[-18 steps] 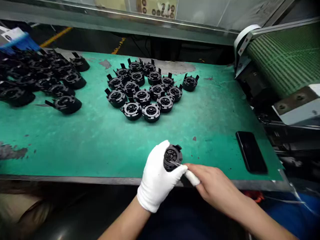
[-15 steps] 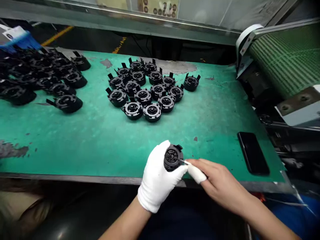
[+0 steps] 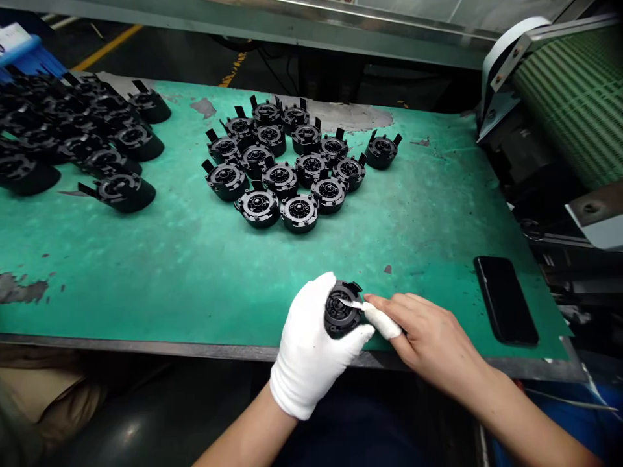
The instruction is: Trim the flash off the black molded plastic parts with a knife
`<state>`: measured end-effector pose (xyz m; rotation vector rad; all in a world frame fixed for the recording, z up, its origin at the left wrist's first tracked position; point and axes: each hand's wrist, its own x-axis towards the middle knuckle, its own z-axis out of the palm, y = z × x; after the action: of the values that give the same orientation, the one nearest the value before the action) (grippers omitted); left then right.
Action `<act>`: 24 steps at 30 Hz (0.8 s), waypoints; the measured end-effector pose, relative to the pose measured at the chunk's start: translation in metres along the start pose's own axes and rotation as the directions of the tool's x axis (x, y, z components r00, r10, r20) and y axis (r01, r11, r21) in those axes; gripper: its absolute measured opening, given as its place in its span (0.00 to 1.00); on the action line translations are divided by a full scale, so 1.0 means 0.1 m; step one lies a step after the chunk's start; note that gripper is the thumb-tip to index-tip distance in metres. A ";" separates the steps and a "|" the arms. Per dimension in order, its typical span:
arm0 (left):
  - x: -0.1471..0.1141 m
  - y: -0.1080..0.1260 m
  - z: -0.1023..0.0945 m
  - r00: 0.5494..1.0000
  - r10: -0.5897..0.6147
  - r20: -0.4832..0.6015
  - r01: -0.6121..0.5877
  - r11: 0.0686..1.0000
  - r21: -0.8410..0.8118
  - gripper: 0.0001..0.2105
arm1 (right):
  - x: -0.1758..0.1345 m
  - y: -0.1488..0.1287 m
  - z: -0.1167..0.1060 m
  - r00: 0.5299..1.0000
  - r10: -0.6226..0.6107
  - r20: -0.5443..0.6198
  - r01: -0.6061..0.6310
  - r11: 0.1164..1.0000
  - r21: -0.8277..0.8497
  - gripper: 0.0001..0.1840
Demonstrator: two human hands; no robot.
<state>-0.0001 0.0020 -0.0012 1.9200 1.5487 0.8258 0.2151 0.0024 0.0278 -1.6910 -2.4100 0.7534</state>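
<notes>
Against the gloved left hand's curled fingers, black round part; right hand pinching blade just beside.

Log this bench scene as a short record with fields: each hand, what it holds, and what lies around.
left hand: gloved white, gripping a round black part over the near table edge
right hand: bare, one finger wrapped white, holding a thin blade with its tip on the part's face
table: green mat, worn in patches
centre group: black parts set close together, faces up
left pile: more black parts, loosely heaped
phone: dark, flat on the mat, right of the hands
right edge: green conveyor belt
</notes>
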 end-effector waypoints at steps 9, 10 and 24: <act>0.00 0.02 0.03 0.998 0.033 -0.055 -0.032 0.999 0.017 0.36 | 0.04 -0.01 0.07 0.997 0.052 -0.063 -0.061 0.988 -0.142 0.21; -0.01 0.03 0.05 0.997 0.027 -0.070 -0.025 0.999 0.026 0.36 | 0.06 0.00 0.08 0.995 0.070 -0.076 -0.081 0.986 -0.148 0.21; -0.04 -0.01 0.09 0.995 0.029 -0.097 -0.026 0.999 0.024 0.39 | -0.32 -0.02 0.03 0.996 0.072 0.044 -0.070 0.997 -0.038 0.22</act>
<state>0.0054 -0.0019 -0.0089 1.9469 1.5976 0.9305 0.2245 -0.0283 0.0321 -1.8012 -2.4187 0.7697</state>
